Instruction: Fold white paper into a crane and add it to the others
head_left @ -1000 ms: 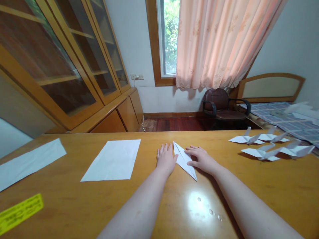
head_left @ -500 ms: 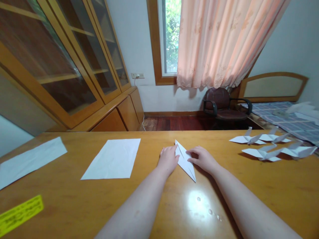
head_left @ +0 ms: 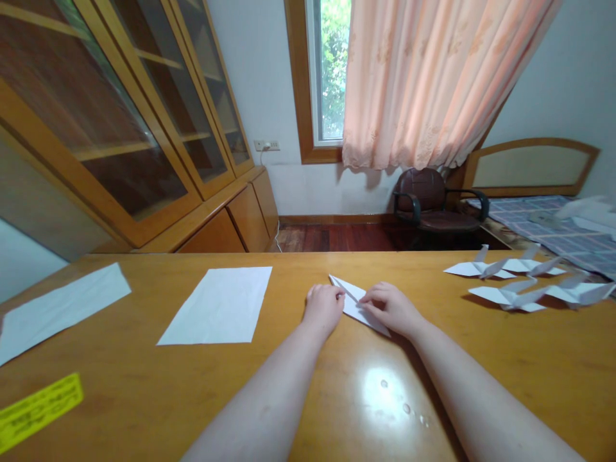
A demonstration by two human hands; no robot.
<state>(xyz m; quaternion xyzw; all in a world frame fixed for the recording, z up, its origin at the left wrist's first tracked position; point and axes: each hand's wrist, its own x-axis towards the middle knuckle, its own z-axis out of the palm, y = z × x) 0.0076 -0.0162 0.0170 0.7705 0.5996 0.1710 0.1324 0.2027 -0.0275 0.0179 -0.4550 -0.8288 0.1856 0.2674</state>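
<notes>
A piece of white paper folded into a narrow diamond (head_left: 353, 310) lies on the wooden table between my hands, its long axis slanting from upper left to lower right. My left hand (head_left: 324, 309) rests at its left edge, fingers curled and closed on the paper's side. From the right, my right hand (head_left: 392, 310) pinches a flap near the centre crease with thumb and forefinger. Part of the lower right half is covered by the right hand.
On the table (head_left: 202, 404) a square white sheet (head_left: 219, 307) lies to the left, with another white sheet (head_left: 62, 311) beyond it. Several folded paper cranes (head_left: 510, 295) stand at the right. A yellow label (head_left: 41, 410) is at lower left. Behind are a chair (head_left: 423, 199) and a glass-door cabinet (head_left: 212, 212).
The folded paper has turned counterclockwise, its top tip now further left and its lower tip further right. My right fingers have moved onto its centre crease.
</notes>
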